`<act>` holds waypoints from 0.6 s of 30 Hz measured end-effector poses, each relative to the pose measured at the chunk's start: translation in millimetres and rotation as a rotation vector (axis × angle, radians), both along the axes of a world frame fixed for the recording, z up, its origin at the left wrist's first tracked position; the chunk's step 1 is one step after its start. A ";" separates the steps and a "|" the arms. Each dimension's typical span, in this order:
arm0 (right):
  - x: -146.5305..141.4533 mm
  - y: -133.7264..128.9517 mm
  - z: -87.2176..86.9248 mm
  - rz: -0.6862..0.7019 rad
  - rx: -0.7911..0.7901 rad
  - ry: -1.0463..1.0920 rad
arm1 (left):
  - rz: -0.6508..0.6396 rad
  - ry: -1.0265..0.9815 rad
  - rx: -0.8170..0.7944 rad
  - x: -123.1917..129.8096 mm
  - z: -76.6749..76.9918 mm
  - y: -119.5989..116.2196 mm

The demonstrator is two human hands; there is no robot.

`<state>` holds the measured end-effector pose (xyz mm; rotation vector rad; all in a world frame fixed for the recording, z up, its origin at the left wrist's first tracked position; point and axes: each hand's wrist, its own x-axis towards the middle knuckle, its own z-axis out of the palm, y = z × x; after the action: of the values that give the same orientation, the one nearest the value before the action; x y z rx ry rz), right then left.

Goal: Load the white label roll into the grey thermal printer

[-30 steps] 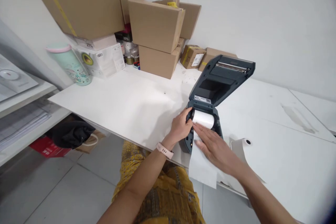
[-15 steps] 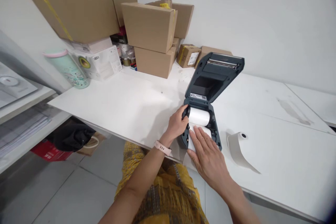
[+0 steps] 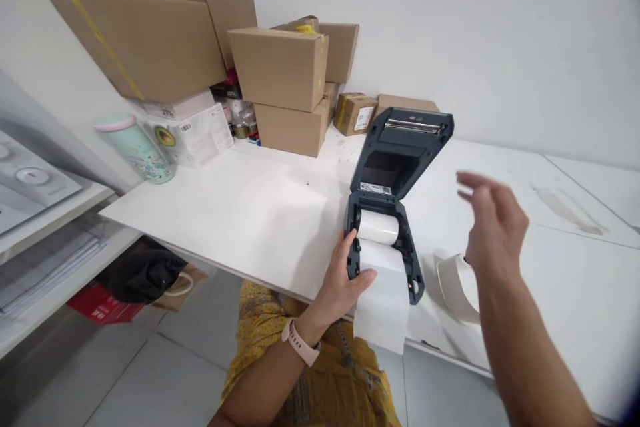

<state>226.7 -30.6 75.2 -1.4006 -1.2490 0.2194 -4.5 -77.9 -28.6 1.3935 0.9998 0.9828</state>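
A dark label printer (image 3: 416, 260) stands at the table's front edge with its lid (image 3: 403, 153) raised. Inside lies a white label roll (image 3: 379, 227), its paper strip (image 3: 383, 307) drawn out over the printer's front and hanging past the table edge. My left hand (image 3: 341, 280) grips the printer's left side, fingers along the outer wall and thumb over the strip's left edge. To the right of the printer, my right hand (image 3: 495, 223) is raised in the air, slightly blurred, fingers loosely bent and apart, nothing visible in them.
A curled loose paper roll (image 3: 453, 287) lies right of the printer, partly behind my right forearm. Cardboard boxes (image 3: 275, 70) are stacked along the wall. A mint tumbler (image 3: 140, 150) stands at the table's left end, beside a white box (image 3: 200, 137). Shelves (image 3: 90, 190) border the left.
My right hand has lifted off the paper strip and moved right and up. The strip now lies uncovered over the printer's front. My left hand has slid slightly toward the front along the printer's side.
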 end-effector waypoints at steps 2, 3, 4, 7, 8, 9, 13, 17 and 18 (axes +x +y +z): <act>11.3 54.2 28.2 0.104 -0.018 0.116 | 0.017 -0.043 -0.019 1.9 1.0 0.5; 14.9 80.4 40.4 0.150 -0.059 0.133 | 0.022 -0.063 -0.030 2.8 1.2 0.5; 17.1 104.0 50.5 0.203 -0.090 0.139 | 0.024 -0.084 -0.041 3.7 1.0 0.2; 15.9 145.2 65.6 0.328 -0.109 0.125 | 0.046 -0.163 -0.066 5.8 -2.0 -1.5; 13.5 146.0 65.2 0.343 -0.090 0.113 | 0.060 -0.191 -0.077 6.5 -3.6 -1.9; 10.5 139.7 62.2 0.343 -0.060 0.099 | 0.074 -0.212 -0.089 7.2 -5.3 -2.1; -3.0 61.9 31.4 0.279 0.056 -0.012 | 0.116 -0.219 -0.103 9.9 -8.4 -1.5; -13.8 -26.2 -19.1 0.247 0.219 -0.197 | 0.074 -0.213 -0.062 8.7 -7.2 -7.4; -15.8 -41.3 -33.9 0.266 0.259 -0.247 | 0.066 -0.209 -0.051 7.5 -7.3 -10.5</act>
<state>210.9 -71.9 41.4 -1.0594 -1.6085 0.0621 2.9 -88.4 -36.0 1.1949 0.9130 1.1198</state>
